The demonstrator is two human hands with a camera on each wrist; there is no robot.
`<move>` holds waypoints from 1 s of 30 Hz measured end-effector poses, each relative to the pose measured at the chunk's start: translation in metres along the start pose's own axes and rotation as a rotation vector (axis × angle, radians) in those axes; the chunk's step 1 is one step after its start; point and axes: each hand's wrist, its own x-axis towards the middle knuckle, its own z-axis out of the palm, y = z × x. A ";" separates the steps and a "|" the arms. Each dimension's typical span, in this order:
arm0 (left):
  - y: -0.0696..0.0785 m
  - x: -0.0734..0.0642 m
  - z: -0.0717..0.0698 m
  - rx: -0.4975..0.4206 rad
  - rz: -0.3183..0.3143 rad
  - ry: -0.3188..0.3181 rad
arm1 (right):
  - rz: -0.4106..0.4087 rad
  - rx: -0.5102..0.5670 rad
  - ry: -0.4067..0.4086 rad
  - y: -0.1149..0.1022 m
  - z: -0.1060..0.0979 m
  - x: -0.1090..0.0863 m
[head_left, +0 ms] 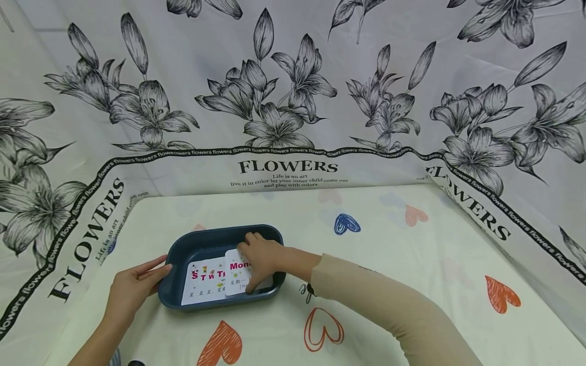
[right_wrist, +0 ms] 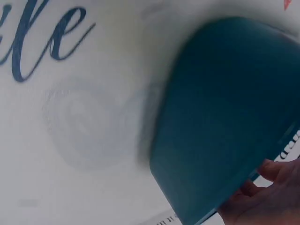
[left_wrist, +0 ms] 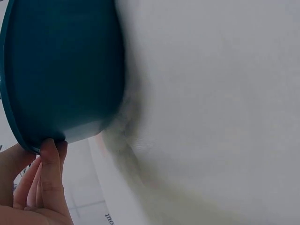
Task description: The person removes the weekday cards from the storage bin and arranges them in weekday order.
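Observation:
A dark blue oblong tray (head_left: 201,244) stands on the cloth, left of centre in the head view. My left hand (head_left: 128,292) pinches its left rim between thumb and fingers, and the left wrist view shows these fingers (left_wrist: 50,173) at the rim. Inside the tray lie white cards (head_left: 201,292) printed with red letters and Chinese characters. Reaching in from the right, my right hand (head_left: 262,259) grips a card marked "Mon" (head_left: 234,285) by its upper and lower edges. This card overlaps the others, and the hand hides its right part.
The table carries a pale cloth (head_left: 380,315) printed with red and blue hearts. Behind and at both sides hangs white fabric (head_left: 192,175) with black flowers and lettering. A small dark thing (head_left: 136,363) shows at the bottom edge, too cut off to identify.

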 end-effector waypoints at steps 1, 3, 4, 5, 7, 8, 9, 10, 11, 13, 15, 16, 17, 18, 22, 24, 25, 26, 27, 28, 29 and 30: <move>0.000 0.000 0.000 -0.001 0.001 0.000 | -0.007 0.001 0.002 0.001 -0.002 -0.001; 0.000 -0.001 0.001 -0.001 0.003 0.003 | -0.019 0.005 0.007 0.002 -0.006 -0.002; 0.000 -0.001 0.001 -0.003 0.004 0.005 | -0.024 0.010 0.007 0.003 -0.008 -0.003; -0.001 0.000 0.001 -0.005 0.005 0.004 | -0.029 0.012 0.006 0.003 -0.010 -0.003; -0.002 0.000 0.001 -0.007 0.008 0.002 | -0.036 0.019 0.002 0.005 -0.014 -0.005; -0.002 0.000 0.001 -0.012 0.009 0.001 | -0.039 0.026 0.000 0.006 -0.016 -0.006; -0.002 -0.001 0.001 -0.016 0.009 -0.001 | -0.043 0.031 -0.001 0.007 -0.018 -0.007; -0.003 -0.001 0.001 -0.019 0.008 -0.002 | -0.047 0.040 -0.002 0.008 -0.020 -0.008; -0.003 -0.001 0.001 -0.020 0.008 -0.003 | -0.051 0.047 -0.002 0.009 -0.021 -0.009; -0.003 -0.001 0.001 -0.022 0.007 -0.001 | -0.058 0.064 0.001 0.011 -0.024 -0.012; -0.003 0.000 0.001 -0.021 0.006 0.003 | -0.058 0.077 0.002 0.012 -0.027 -0.015; -0.003 0.000 0.000 -0.019 0.006 0.003 | -0.057 0.081 0.001 0.013 -0.028 -0.016; -0.003 0.000 0.000 -0.019 0.006 0.004 | -0.053 0.082 -0.003 0.015 -0.029 -0.017; -0.004 0.000 0.000 -0.020 0.005 0.005 | -0.047 0.084 -0.008 0.016 -0.030 -0.019; -0.004 0.000 0.000 -0.025 0.001 0.001 | -0.023 0.101 -0.025 0.022 -0.034 -0.024; -0.004 0.000 0.000 -0.027 0.001 0.003 | -0.012 0.116 -0.021 0.026 -0.037 -0.027; -0.004 0.001 0.001 -0.026 0.002 0.004 | -0.007 0.124 -0.015 0.029 -0.038 -0.029; -0.004 0.001 0.001 -0.026 0.004 0.004 | -0.001 0.130 -0.010 0.032 -0.039 -0.032; -0.004 0.001 0.001 -0.027 0.006 0.005 | 0.004 0.132 -0.005 0.034 -0.041 -0.034; -0.004 0.001 0.001 -0.027 0.008 0.007 | 0.009 0.138 -0.002 0.037 -0.042 -0.037; -0.003 0.001 0.001 -0.030 0.008 0.008 | 0.014 0.144 0.002 0.041 -0.043 -0.039; -0.003 0.001 0.002 -0.033 0.008 0.008 | 0.019 0.148 0.003 0.044 -0.044 -0.042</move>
